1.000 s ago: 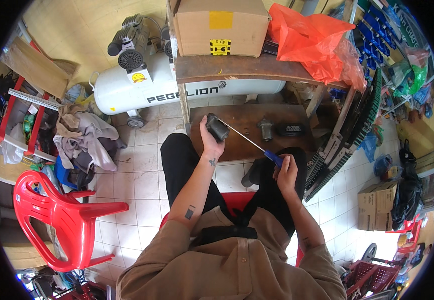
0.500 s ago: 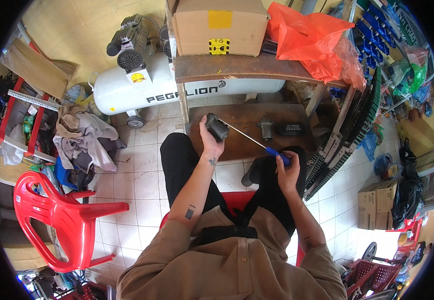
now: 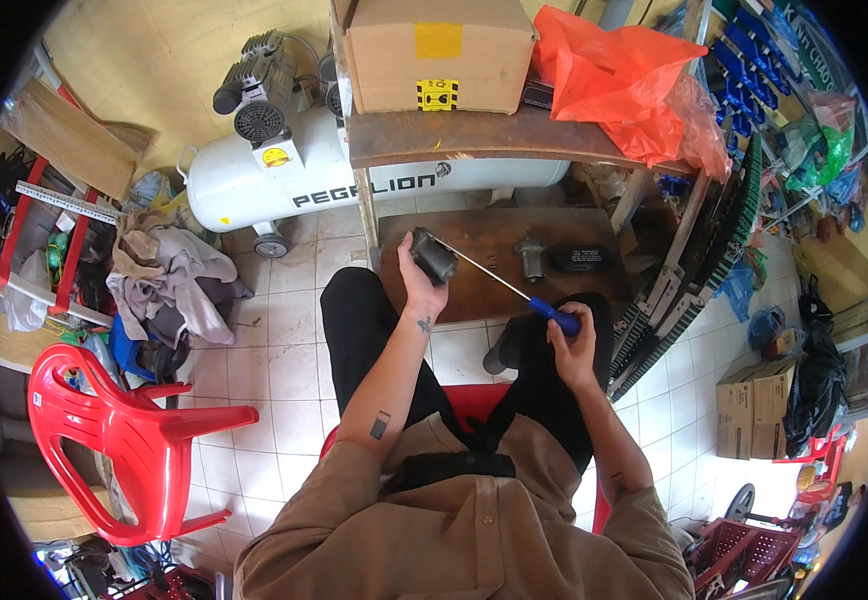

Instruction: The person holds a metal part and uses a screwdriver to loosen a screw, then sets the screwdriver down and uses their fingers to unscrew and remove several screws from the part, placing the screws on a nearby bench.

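My left hand [image 3: 420, 280] is closed around a dark, blocky machine part [image 3: 435, 255], raised over the lower wooden shelf. In my right hand [image 3: 576, 348] is the blue handle of a long screwdriver [image 3: 557, 314]. Its thin metal shaft slants up and left, and the tip meets the upper end of the dark part; the exact contact point is too small to make out. On the lower shelf [image 3: 474, 291], right of my left hand, a dark metal fitting [image 3: 531, 258] stands beside a flat black oval piece [image 3: 582, 259].
A cardboard box [image 3: 441, 50] and an orange plastic bag [image 3: 614, 75] sit on the upper shelf [image 3: 484, 137]. Behind is a white air compressor [image 3: 254, 175]. A red plastic chair [image 3: 124, 440] stands left; dark ribbed tracks [image 3: 689, 275] lean at right.
The screwdriver's handle has shifted very slightly in my right hand. My left hand keeps the dark part in the same place.
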Available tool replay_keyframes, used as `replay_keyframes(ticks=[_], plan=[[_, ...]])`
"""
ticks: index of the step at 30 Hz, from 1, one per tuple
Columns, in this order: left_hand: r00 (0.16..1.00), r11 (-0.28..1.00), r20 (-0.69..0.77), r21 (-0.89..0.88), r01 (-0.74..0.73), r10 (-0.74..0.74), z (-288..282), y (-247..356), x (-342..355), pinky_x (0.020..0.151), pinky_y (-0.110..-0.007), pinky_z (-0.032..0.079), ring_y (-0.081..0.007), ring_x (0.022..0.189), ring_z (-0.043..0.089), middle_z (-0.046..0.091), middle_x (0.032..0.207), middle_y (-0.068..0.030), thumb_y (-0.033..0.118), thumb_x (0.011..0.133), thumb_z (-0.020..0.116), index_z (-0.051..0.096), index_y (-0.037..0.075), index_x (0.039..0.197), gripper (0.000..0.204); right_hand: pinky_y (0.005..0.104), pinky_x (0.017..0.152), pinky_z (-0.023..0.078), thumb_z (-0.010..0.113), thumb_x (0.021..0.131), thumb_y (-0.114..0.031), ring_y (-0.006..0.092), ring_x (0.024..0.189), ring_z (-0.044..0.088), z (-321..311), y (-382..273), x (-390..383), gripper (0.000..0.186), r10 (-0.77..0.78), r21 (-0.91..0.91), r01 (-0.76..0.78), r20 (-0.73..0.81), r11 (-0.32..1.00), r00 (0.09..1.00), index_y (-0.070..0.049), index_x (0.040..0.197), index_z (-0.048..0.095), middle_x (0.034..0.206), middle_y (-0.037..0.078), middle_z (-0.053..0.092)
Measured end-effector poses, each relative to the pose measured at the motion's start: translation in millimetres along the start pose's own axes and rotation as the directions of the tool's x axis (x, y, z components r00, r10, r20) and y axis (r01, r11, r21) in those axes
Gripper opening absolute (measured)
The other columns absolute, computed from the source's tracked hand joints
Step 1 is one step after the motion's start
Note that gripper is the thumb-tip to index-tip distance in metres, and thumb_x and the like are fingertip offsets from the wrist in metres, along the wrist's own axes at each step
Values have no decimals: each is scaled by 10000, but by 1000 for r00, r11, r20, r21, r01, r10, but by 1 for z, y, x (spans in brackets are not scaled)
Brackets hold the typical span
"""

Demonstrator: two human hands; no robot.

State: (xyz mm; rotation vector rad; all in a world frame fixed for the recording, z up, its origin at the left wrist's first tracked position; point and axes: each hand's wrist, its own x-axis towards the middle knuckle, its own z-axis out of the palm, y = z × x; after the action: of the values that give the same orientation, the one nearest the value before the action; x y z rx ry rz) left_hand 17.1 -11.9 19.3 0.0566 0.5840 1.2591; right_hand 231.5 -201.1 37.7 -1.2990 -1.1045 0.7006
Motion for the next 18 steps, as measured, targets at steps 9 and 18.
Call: replay_keyframes(ticks=[9, 18], plan=[[996, 1000, 85, 4, -28, 27, -3, -2, 1, 713, -352, 524, -194, 815, 643, 665, 860, -6, 505, 892, 608, 644, 179, 959, 335, 253, 541, 490, 579, 1015, -127, 111, 673, 617, -1, -7, 4, 186, 286, -4, -288, -103, 958, 953, 1, 1142, 532, 850, 44, 592], [999, 998, 26, -52, -41, 43, -3, 1, 2, 718, -348, 520, -200, 806, 641, 664, 876, -17, 497, 895, 613, 637, 177, 976, 330, 231, 659, 505, 600, 974, -25, 124, 886, 570, 0, 5, 1, 326, -18, -58, 19, 19, 998, 1000, -22, 1261, 447, 1134, 87, 496]])
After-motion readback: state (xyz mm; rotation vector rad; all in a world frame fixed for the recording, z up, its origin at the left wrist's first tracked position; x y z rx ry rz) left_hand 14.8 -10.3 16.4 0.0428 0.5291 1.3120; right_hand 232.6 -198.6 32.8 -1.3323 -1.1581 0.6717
